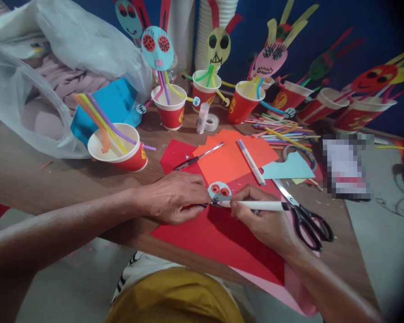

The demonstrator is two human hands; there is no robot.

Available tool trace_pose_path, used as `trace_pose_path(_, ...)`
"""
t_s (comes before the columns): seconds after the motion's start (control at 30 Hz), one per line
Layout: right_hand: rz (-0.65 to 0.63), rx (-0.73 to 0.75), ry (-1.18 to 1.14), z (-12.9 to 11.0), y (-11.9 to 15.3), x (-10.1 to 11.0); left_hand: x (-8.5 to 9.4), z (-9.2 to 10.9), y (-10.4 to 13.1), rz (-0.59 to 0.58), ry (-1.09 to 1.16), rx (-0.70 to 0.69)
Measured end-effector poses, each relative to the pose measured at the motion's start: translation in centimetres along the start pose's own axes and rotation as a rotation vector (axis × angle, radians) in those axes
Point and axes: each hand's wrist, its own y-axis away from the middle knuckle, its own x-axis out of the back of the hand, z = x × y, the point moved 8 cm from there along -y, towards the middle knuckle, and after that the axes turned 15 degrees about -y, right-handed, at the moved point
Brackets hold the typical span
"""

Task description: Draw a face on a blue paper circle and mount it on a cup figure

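Nearest the camera, mustard-yellow clothing [175,296] below the edge of the desk [59,184]. In the right hand [264,220], closed in a writing grip, a white marker [265,205] with its tip at a small blue paper face [220,188]. At the left edge of that face, the left hand [178,197], curled nearly closed, with a dark slim thing [199,205] between finger and thumb; impossible to tell whether also gripping the face. Beneath, red paper [222,242]. Beside the right hand, scissors [293,202]. Just beyond, orange paper [218,163] with a pen [200,156] and a lilac marker [251,161] across it. Farther back, red cups [170,114].
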Motion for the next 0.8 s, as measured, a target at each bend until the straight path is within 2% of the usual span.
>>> trace_pose_path(0.33,-0.009,-0.012,-0.010,0.56,0.08,0.31,-0.07,-0.10,-0.03,-0.003,-0.006,0.009)
trace_pose_path(0.8,0.028,-0.055,0.033,-0.14,0.05,0.82,-0.02,-0.11,-0.04,-0.007,0.003,0.015)
